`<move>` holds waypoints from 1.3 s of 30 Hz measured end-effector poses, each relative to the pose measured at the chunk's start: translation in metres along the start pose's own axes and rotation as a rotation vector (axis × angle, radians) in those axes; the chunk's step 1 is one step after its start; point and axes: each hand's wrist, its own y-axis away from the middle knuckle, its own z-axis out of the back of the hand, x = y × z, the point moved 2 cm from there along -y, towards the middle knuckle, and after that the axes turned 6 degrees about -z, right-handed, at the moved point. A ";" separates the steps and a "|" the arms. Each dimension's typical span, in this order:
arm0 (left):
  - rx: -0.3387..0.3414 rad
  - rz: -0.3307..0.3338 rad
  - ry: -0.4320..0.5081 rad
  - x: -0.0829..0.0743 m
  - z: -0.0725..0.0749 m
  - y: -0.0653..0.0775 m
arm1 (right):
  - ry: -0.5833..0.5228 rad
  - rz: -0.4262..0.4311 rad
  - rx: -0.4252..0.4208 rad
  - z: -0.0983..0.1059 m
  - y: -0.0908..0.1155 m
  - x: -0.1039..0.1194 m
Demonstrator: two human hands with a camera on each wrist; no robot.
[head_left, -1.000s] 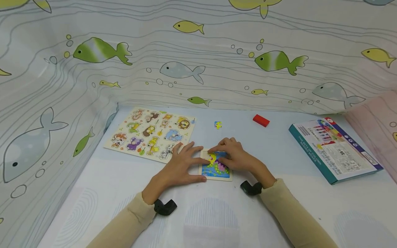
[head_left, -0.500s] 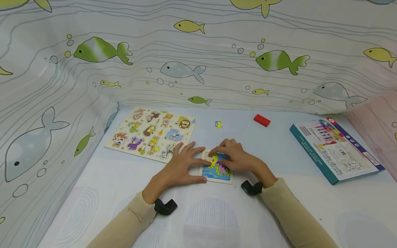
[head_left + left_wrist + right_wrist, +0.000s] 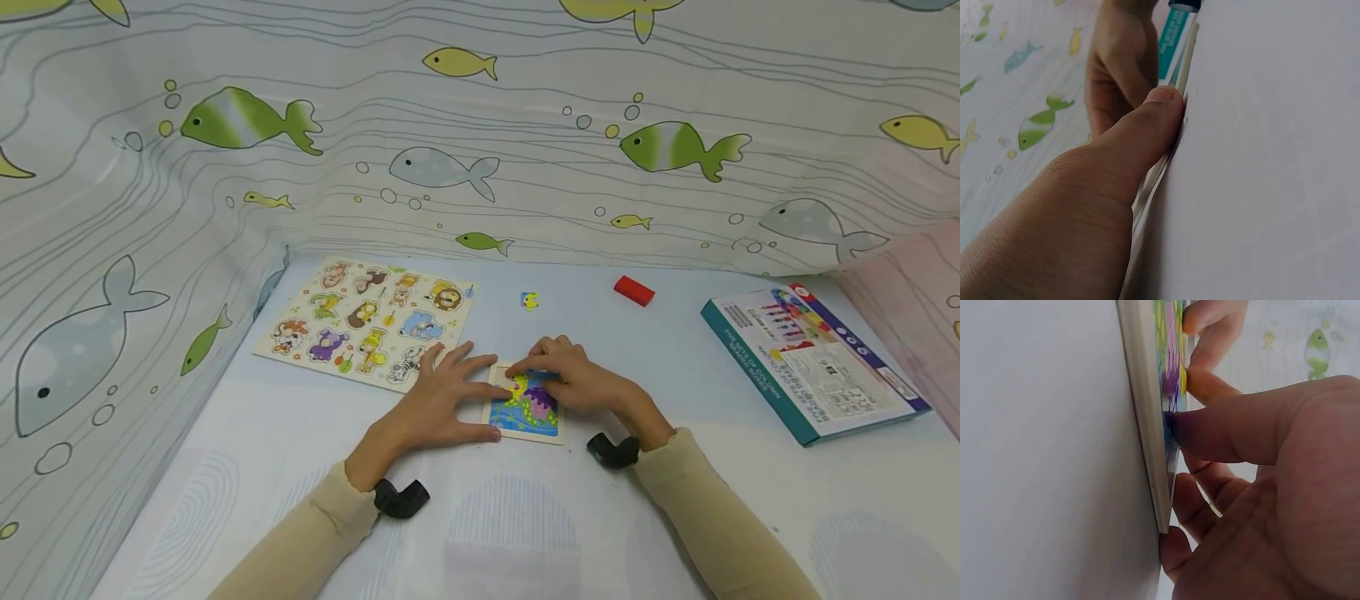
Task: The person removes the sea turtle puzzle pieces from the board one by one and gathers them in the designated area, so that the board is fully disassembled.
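Note:
A small framed jigsaw puzzle (image 3: 528,425) with a blue, yellow and purple picture lies in the middle of the table. Bare wood shows at its upper left corner. My left hand (image 3: 435,404) is spread at its left side, the index finger reaching over the picture and the thumb (image 3: 1163,100) at the near left corner. From the right, my right hand (image 3: 573,379) curls over the puzzle's far part. Its thumb (image 3: 1210,431) presses on the picture while the index finger reaches to the upper left. The pieces under this hand are hidden.
One loose puzzle piece (image 3: 529,301) lies beyond the puzzle, with a red block (image 3: 633,291) farther right. An animal peg board (image 3: 348,329) sits at the left, close to my left fingers. At the right is a flat teal-edged box (image 3: 813,358). Fish-printed cloth (image 3: 555,108) rises behind.
The jigsaw puzzle has shifted slightly toward me. My right thumb has moved a little to the right across the picture. My left hand stays nearly in place.

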 end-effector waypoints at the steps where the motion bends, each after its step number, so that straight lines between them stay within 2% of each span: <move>1: -0.002 -0.003 -0.002 0.000 0.000 0.000 | -0.007 0.001 0.002 0.000 0.000 -0.001; 16: 0.019 0.018 -0.001 -0.001 0.002 0.001 | -0.053 0.024 -0.030 0.000 -0.001 -0.002; 27: 0.009 0.006 -0.003 -0.001 0.000 0.000 | -0.150 -0.096 -0.071 0.001 -0.001 -0.008; 31: 0.006 0.003 -0.007 -0.001 0.000 0.001 | -0.167 -0.113 -0.087 0.001 0.000 -0.008; 39: 0.020 -0.001 -0.011 -0.003 0.001 0.000 | -0.098 -0.132 -0.088 0.001 -0.002 -0.006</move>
